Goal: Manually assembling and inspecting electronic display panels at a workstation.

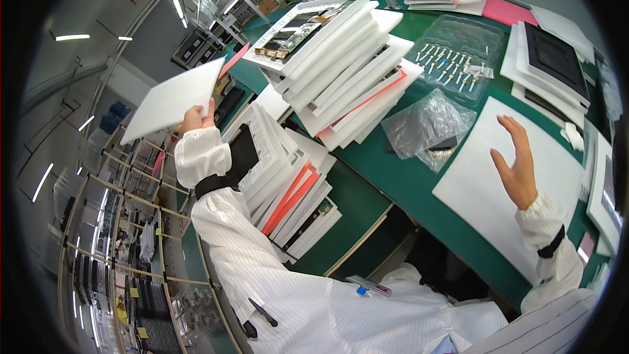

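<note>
My left hand is raised at the left with its fingers closed on the edge of a white foam sheet, which hangs tilted in the air. Over another white foam sheet, lying flat on the green table, my right hand holds nothing; its thumb and fingers are spread. Just left of that flat sheet lies a crumpled clear plastic bag with something dark under it. Below my left hand stands a stack of white frames with foam and red sheets between them.
A taller stack of white panels, its top one showing circuit boards, rises mid-table. Behind the bag sits a clear plastic tray of small cable connectors. Dark-screened panels are piled at the right. Shelving racks stand at the left.
</note>
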Tool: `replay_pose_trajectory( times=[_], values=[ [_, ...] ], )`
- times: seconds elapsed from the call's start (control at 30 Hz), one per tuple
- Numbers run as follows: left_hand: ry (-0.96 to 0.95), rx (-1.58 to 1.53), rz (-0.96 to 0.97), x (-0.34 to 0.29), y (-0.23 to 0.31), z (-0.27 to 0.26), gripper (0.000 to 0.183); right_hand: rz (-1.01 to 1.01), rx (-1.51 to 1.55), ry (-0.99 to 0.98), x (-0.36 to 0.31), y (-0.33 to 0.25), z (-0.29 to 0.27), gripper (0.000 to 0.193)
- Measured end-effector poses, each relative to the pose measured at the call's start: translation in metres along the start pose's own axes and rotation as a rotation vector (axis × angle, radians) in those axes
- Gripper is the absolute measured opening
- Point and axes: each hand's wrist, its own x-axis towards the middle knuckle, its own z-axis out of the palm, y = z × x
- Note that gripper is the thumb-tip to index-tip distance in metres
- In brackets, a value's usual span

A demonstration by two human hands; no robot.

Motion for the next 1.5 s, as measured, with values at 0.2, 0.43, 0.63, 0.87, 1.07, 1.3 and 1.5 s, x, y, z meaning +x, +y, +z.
replay_pose_trajectory(
  times=[0.2, 0.43, 0.63, 0.87, 1.07, 1.3, 1.5],
  values=[
    [-0.089, 0.353, 0.069, 0.036, 0.007, -0.007, 0.048, 0.121, 0.021, -0.102, 0.026, 0.033, -0.008, 0.057],
    [0.032, 0.741, 0.222, 0.171, 0.026, -0.003, 0.024, 0.498, 0.160, -0.154, 0.078, 0.032, 0.015, 0.056],
    [0.025, 0.555, -0.072, 0.252, -0.075, 0.008, 0.039, 0.685, 0.121, -0.137, 0.101, 0.005, 0.024, 0.057],
    [0.082, 0.595, -0.264, 0.280, -0.177, 0.005, 0.040, 0.754, 0.005, -0.074, 0.113, -0.018, 0.014, 0.057],
    [-0.042, 0.628, -0.310, 0.279, -0.227, -0.007, 0.031, 0.848, -0.022, -0.042, 0.111, -0.029, 0.015, 0.058],
    [-0.247, 0.376, -0.400, 0.266, -0.235, -0.006, 0.059, 0.879, -0.020, -0.081, 0.116, -0.041, 0.029, 0.057],
    [-0.366, 0.261, -0.331, 0.283, -0.228, -0.012, 0.060, 0.906, 0.028, -0.115, 0.105, -0.015, 0.029, 0.050]
  ],
)
